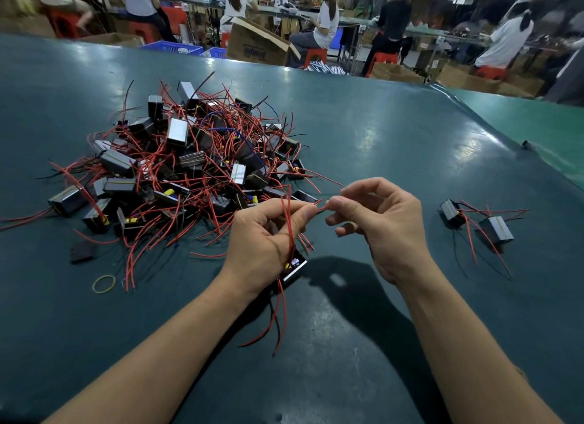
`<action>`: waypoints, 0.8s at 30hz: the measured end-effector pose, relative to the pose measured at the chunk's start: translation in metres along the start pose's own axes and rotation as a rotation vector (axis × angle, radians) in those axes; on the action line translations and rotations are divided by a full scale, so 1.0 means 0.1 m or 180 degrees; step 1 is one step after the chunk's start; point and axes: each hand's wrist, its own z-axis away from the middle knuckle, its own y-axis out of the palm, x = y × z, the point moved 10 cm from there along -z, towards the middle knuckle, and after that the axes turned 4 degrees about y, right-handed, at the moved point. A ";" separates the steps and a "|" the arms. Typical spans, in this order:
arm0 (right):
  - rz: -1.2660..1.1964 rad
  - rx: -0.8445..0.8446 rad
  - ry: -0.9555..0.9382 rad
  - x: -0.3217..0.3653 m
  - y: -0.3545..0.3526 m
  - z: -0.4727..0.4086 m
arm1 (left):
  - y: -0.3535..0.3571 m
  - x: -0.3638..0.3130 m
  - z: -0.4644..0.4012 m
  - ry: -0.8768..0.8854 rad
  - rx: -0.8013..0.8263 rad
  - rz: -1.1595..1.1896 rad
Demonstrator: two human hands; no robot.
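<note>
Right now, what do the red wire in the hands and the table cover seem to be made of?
The red wire looks like flexible plastic insulation, matte: it bends in loose curves. The table cover seems a vinyl or rubber sheet, semi-gloss: lamps reflect on it.

Left hand and right hand pinching red wire, pile of modules

bench mat dark green, smooth, semi-gloss with glare patches; modules black matt plastic with shiny silvery faces; red leads smooth, slightly glossy plastic insulation; rubber band matt yellow; cartons plain brown matt cardboard.
</note>
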 end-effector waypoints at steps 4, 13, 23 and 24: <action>0.0140 0.0110 -0.0055 0.03 0.08 0.03 | 0.02 0.02 0.00 0.0017 0.0101 0.0045; 0.0797 0.0429 -0.0093 0.05 0.15 0.06 | -0.06 -0.01 -0.03 0.0204 -0.0041 -0.0214; 0.1939 0.0064 -0.1269 0.33 0.17 0.18 | 0.00 -0.05 -0.02 0.0371 0.0161 -0.0331; 0.2058 0.0077 -0.1511 0.38 0.21 0.21 | -0.01 -0.05 -0.02 0.0377 0.0159 -0.0355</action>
